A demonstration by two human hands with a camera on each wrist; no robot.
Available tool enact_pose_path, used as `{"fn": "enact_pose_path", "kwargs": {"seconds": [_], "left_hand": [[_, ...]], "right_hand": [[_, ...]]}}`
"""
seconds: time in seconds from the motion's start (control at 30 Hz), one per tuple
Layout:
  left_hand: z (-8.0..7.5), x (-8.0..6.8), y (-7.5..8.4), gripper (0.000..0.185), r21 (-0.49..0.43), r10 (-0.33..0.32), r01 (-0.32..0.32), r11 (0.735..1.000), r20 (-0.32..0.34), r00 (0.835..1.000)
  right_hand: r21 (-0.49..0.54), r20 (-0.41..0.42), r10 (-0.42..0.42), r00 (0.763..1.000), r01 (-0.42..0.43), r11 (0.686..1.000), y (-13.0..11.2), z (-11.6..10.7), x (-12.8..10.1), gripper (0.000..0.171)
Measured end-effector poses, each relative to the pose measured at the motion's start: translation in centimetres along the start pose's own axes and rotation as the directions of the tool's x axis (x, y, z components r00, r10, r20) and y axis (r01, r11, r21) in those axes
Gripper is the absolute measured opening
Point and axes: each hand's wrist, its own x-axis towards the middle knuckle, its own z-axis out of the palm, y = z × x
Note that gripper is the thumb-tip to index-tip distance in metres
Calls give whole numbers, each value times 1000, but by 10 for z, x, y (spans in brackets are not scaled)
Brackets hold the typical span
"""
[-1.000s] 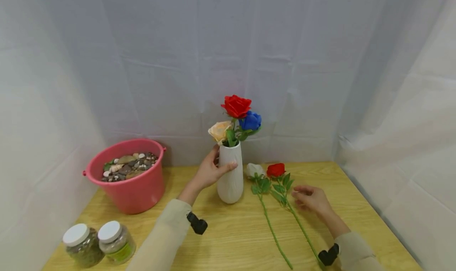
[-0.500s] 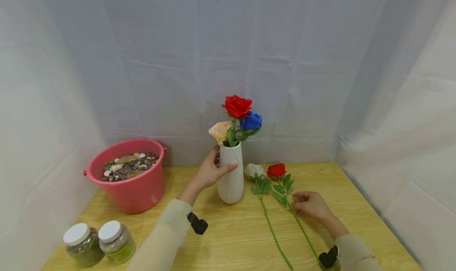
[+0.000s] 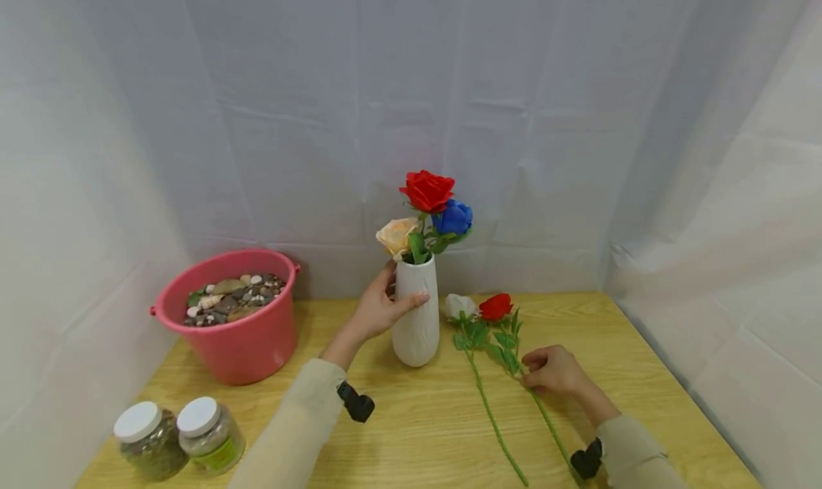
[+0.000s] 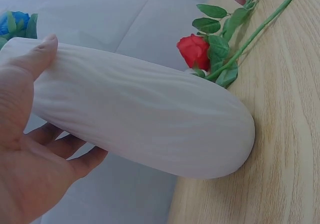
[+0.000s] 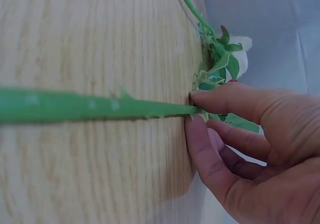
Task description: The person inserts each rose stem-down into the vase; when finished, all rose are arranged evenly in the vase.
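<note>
The right hand pinches the lying red rose's stem — bloom end toward the vase the left hand grips.

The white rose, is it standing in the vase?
No, the white rose lies on the table, beside the white vase that the left hand holds.

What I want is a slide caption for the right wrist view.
The right grip pinches a thorny green stem, with a white rose beyond.
</note>
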Motion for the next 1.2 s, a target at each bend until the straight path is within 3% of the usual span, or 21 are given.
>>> {"fn": "enact_pose_path", "kwargs": {"seconds": [0.27, 0.43, 0.8, 0.97, 1.2], "left_hand": [[0, 2, -2, 88, -8, 14, -14, 1000, 3, 1000], [0, 2, -2, 87, -7, 21, -21, 1000, 2, 1000], [0, 2, -1, 86, -6, 18, -18, 1000, 8, 1000], [-1, 2, -1, 86, -11, 20, -20, 1000, 6, 1000], [-1, 1, -1, 87, 3, 12, -12, 1000, 1, 1000]], "right_hand": [[-54, 36, -35, 999, 37, 998, -4, -2, 0, 48], [-83, 12, -33, 999, 34, 996, -5, -2, 0, 49], [165, 61, 24, 998, -33, 986, -1, -15, -2, 61], [282, 86, 15, 996, -39, 959, -9, -25, -3, 61], [400, 42, -4, 999, -13, 916, -29, -37, -3, 63]]}}
